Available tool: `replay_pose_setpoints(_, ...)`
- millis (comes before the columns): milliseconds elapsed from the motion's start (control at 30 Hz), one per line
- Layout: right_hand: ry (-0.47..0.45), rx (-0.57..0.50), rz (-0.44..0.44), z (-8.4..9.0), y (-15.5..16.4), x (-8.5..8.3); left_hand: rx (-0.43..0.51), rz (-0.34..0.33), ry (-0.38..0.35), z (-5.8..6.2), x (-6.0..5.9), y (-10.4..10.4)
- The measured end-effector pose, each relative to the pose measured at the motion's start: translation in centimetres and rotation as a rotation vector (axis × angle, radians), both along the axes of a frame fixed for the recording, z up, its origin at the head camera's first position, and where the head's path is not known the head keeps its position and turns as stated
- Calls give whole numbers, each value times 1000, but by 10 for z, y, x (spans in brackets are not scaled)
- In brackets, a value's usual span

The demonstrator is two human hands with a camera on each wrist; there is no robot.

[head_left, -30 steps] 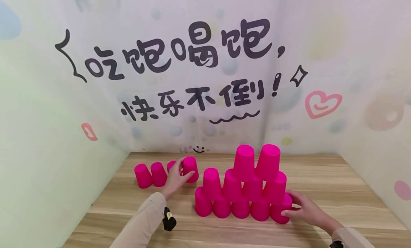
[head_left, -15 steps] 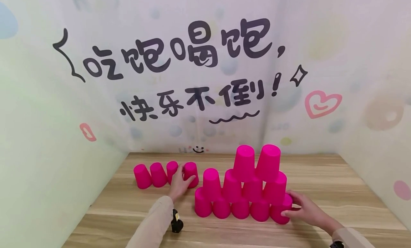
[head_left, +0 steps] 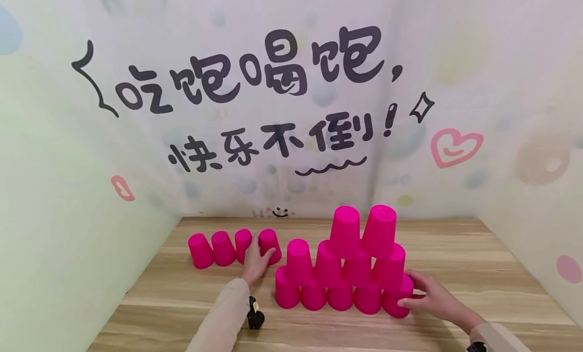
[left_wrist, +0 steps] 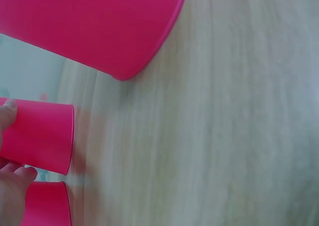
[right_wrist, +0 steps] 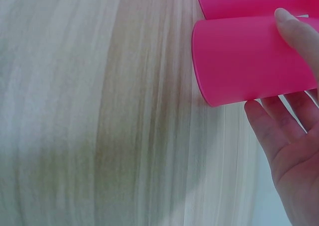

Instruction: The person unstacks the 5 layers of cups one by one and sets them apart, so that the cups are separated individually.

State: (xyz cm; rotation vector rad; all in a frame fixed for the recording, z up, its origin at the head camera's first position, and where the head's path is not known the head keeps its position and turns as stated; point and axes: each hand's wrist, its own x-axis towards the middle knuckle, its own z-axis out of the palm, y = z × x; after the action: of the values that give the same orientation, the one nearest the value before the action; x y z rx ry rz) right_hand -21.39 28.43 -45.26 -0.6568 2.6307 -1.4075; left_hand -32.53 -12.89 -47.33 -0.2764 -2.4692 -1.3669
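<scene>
My left hand [head_left: 256,262] holds an upside-down pink cup [head_left: 270,243], thumb on one side and fingers on the other. This cup stands on the table at the right end of a row of upside-down pink cups [head_left: 223,249]. My right hand [head_left: 431,297] holds the pink cup [head_left: 395,302] at the right end of a cup pyramid's bottom row. Above that row, several cups [head_left: 298,262] form a second tier, with two cups [head_left: 344,231] on top towards the right. In the right wrist view, the thumb and fingers [right_wrist: 269,129] lie on opposite sides of the end cup [right_wrist: 249,61].
Both groups of cups stand on a wood-grain table [head_left: 346,334]. Behind it hangs a pale printed backdrop [head_left: 273,190] with dark lettering, and similar panels rise at both sides. A nearby pyramid cup [left_wrist: 89,27] looms large in the left wrist view.
My left hand has lowered its cup to the table at the right end of the left row and still holds it. My right hand stays at the pyramid's end cup.
</scene>
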Motion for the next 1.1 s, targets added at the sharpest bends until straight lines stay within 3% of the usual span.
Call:
replay_pose_setpoints(467,11,-22,4,-2,1,0,-22,13,-46,5,-1,2)
replay_pose_setpoints(833,14,-34,13,-3,2,2,-66,33,-23,13,3,4)
replay_pose_setpoints(967,2,-32,5,-2,2,1,-62,28,48,32,5,6)
replay_pose_setpoints(1100,9,-37,11,-1,1,0,5,-3,163,69,9,12)
